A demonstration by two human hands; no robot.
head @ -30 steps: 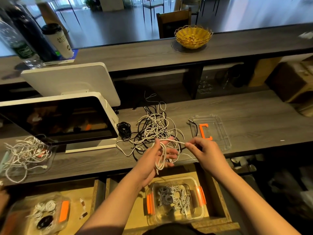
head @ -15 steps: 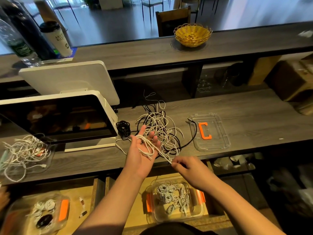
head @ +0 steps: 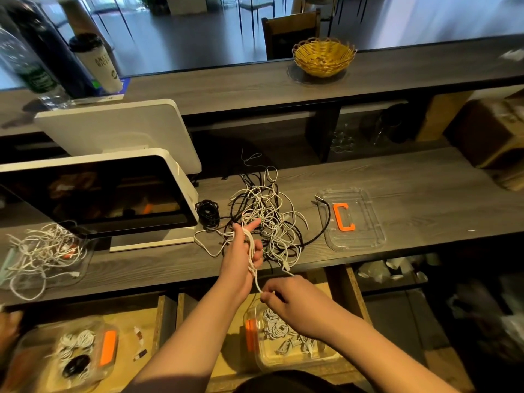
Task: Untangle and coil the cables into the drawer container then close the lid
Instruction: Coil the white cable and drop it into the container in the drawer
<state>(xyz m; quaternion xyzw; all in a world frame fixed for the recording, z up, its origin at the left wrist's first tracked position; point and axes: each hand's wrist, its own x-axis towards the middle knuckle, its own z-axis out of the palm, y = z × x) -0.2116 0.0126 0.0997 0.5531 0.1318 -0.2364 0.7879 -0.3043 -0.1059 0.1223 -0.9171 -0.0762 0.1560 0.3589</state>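
Only the head view to go on, and from where I sit the trick is keeping each wrap of the white cable (head: 252, 259) snug and even around the left hand (head: 241, 251), feeding slack slowly so the tangled pile (head: 269, 219) on the desk just beyond it doesn't get dragged off the near edge. Left hand is upright with fingers fairly straight and the cable looped round it, while the right hand (head: 292, 304) pinches the free end just near of it, right above the open container (head: 283, 344) in the drawer. Its lid (head: 365, 219) sits well right on the desk.
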